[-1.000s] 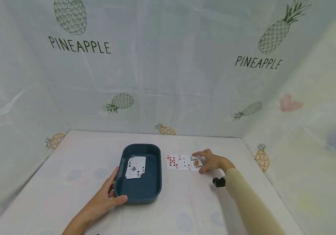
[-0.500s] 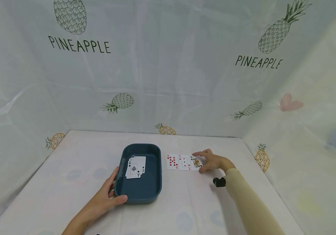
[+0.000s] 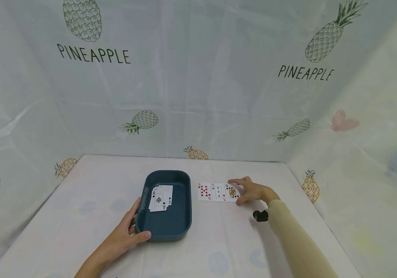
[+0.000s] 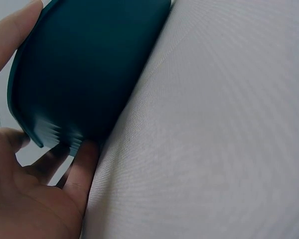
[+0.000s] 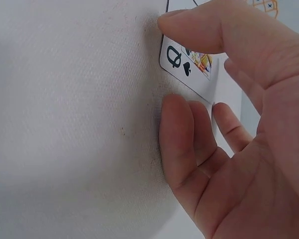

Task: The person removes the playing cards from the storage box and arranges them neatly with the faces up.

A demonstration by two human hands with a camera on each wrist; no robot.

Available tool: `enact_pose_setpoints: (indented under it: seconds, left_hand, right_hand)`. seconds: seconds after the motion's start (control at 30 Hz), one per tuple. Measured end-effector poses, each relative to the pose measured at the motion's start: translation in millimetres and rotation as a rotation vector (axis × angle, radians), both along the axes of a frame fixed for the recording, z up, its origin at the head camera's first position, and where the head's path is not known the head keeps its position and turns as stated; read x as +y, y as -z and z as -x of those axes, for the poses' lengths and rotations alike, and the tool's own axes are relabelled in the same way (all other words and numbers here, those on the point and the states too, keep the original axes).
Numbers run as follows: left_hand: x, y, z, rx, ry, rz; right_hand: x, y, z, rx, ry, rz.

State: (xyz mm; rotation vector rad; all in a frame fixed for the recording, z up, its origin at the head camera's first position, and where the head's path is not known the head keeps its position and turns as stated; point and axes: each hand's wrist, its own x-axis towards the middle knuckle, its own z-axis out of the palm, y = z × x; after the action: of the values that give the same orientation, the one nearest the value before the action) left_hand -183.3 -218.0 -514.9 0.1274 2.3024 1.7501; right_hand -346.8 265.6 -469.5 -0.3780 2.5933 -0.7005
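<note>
A dark blue tray (image 3: 181,200) stands on the table, with a few white playing cards (image 3: 158,200) inside, the ace of spades on top. My left hand (image 3: 122,233) holds the tray's near left corner, thumb at the rim and fingers (image 4: 82,169) against the outer side. To the right, a nine of hearts (image 3: 204,191), a three of diamonds (image 3: 218,192) and a queen of spades (image 3: 232,192) lie face up in a row. My right hand (image 3: 253,191) spans the queen, index finger by its far edge and thumb by its near edge. Its other fingers (image 5: 177,134) curl beside the card.
A white cloth (image 3: 198,255) with faint spots covers the table. Pineapple-print sheeting (image 3: 198,88) rises behind and at both sides. A small black object (image 3: 260,216) shows under the right wrist.
</note>
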Motion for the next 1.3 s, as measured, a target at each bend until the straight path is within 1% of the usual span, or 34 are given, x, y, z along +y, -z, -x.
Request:
enact_pose_setpoints:
  seconds: [0.2, 0.47, 0.67, 0.87, 1.0, 1.1, 1.17, 1.3]
  left_hand:
    - [-1, 1.7, -0.2, 0.000, -0.001, -0.019]
    - [-1, -0.6, -0.3, 0.004, 0.000, -0.017]
    - [-1, -1.0, -1.3, 0.014, 0.002, -0.013]
    - [-2, -0.3, -1.1, 0.022, -0.006, -0.003]
    - [-1, 2.2, -0.2, 0.019, -0.004, -0.019]
    - [-1, 3.7, 0.6, 0.018, -0.005, -0.021]
    - [0, 3.7, 0.5, 0.017, -0.012, -0.019]
    - [-1, 2.4, -0.8, 0.008, -0.025, -0.009]
  right_hand:
    - [-1, 2.6, -1.2, 0.021, -0.007, 0.012]
    - [0, 7.7, -7.3, 0.045, 0.022, 0.074]
    - [-1, 12.6, -11.1, 0.059, 0.062, 0.115]
    - [-4, 14.5, -15.4, 0.101, 0.076, 0.136]
    - [-8, 14.4, -17.7, 0.150, 0.055, 0.113]
    - [-14, 10.5, -18.7, 0.220, 0.037, 0.112]
    - [-23, 4.3, -19.1, 0.278, 0.032, 0.128]
    - [-56, -19.8, -22.3, 0.381, 0.014, 0.169]
